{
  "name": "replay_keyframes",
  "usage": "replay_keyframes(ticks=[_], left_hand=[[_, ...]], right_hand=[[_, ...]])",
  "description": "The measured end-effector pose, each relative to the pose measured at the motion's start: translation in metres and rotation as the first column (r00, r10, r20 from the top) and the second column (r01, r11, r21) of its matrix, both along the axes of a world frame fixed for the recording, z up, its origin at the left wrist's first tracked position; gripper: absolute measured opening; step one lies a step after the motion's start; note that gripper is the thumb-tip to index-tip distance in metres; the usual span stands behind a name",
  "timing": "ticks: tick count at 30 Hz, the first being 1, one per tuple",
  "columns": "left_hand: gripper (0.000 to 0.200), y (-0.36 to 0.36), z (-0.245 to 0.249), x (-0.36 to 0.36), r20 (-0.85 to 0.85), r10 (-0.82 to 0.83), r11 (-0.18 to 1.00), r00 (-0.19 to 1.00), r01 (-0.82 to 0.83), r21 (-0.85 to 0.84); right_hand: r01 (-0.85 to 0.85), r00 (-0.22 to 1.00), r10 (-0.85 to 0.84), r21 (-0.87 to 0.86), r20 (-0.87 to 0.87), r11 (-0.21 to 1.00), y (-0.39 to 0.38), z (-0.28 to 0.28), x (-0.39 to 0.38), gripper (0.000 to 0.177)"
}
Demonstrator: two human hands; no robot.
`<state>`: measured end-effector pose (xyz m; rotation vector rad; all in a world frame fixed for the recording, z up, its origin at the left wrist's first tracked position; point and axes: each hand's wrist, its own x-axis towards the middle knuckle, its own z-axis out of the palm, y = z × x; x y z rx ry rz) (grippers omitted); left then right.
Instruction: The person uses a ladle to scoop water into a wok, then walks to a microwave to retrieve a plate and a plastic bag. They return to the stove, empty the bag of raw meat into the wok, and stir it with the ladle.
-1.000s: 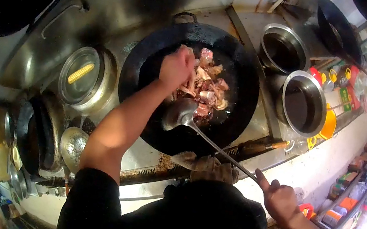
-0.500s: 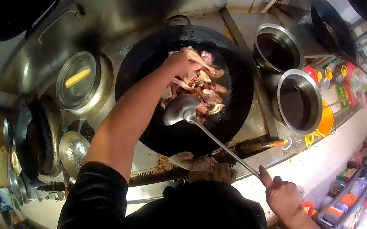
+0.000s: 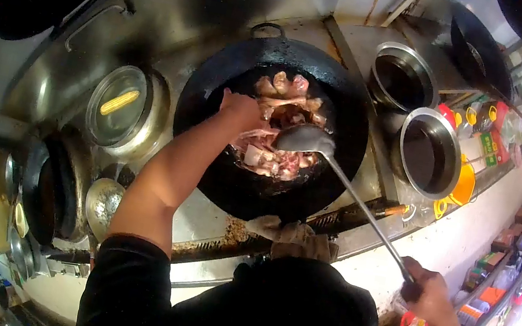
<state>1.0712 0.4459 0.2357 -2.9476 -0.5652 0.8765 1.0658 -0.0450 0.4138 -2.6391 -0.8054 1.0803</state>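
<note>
A large black wok (image 3: 348,102) holds bony chunks of raw-looking meat (image 3: 271,163), spread around a dark gap in the middle. My left hand (image 3: 242,111) is down in the wok at the left side of the meat, fingers curled and mostly hidden; I cannot tell what is in them. Its forearm reaches across the wok's near-left rim. My right hand (image 3: 424,289) is closed around the handle end of a long metal ladle (image 3: 307,140). The ladle's bowl lies upside down over the meat, just right of my left hand.
Two metal pots of dark liquid (image 3: 402,76) (image 3: 429,153) stand right of the wok. At left is a lidded pot (image 3: 140,135) with a yellow corn-like piece (image 3: 119,102) on top. A perforated skimmer (image 3: 103,208) and cloths (image 3: 294,233) lie along the near edge. Bottles (image 3: 468,116) line the right.
My left hand has shifted left and down within the wok. The ladle's bowl has moved right and up, its handle end with my right hand further right. The meat is more spread out.
</note>
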Motion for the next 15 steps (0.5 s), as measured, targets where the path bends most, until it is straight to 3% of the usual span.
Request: replay_keyframes(ticks=[2,3,4,5,6,8,10,12,13,15], left_hand=[[0.049,-0.006,-0.006,-0.004,0.005,0.052,0.999,0.999,-0.052,0.000],[0.049,-0.007,-0.027,-0.008,0.008,0.056,0.998,0.998,-0.056,0.000],[0.047,-0.010,-0.048,-0.014,0.305,-0.120,0.984,0.945,0.072,0.162],[0.046,-0.008,-0.067,-0.017,0.536,-0.323,0.926,0.780,0.143,0.350],[0.041,-0.009,-0.063,-0.018,0.598,-0.290,0.954,0.747,0.273,0.122],[0.039,-0.019,-0.057,-0.022,0.508,-0.303,0.951,0.806,0.292,0.104],[0.037,-0.024,-0.053,-0.021,0.412,-0.313,0.948,0.856,0.304,0.089],[0.034,-0.024,-0.060,-0.017,0.338,-0.280,0.960,0.898,0.255,0.117],[0.034,-0.022,-0.071,-0.016,0.339,-0.281,0.960,0.898,0.255,0.119],[0.033,-0.018,-0.095,-0.018,0.578,-0.123,0.990,0.807,0.140,0.015]], right_hand=[[-0.019,0.999,0.020,-0.038,0.033,0.999,-0.016,0.010,0.003,0.059],[-0.033,0.997,0.038,-0.074,0.067,0.997,-0.022,0.015,0.004,0.059],[0.020,1.000,-0.019,-0.082,0.016,0.996,-0.015,0.025,0.004,0.061],[0.019,1.000,-0.017,-0.082,0.017,0.996,-0.016,0.023,0.002,0.061],[-0.064,0.993,0.064,-0.001,0.104,0.998,-0.017,0.020,-0.001,0.058],[-0.152,0.971,0.135,0.069,0.197,0.986,-0.015,0.018,-0.006,0.055],[-0.066,0.991,0.082,-0.145,0.108,0.987,-0.003,0.019,-0.007,0.059],[-0.080,0.989,0.087,-0.065,0.120,0.995,-0.009,0.002,-0.007,0.058],[-0.094,0.987,0.091,0.016,0.133,0.995,-0.011,-0.005,-0.006,0.057],[-0.098,0.987,0.095,0.020,0.129,0.995,-0.009,-0.009,-0.007,0.056]])
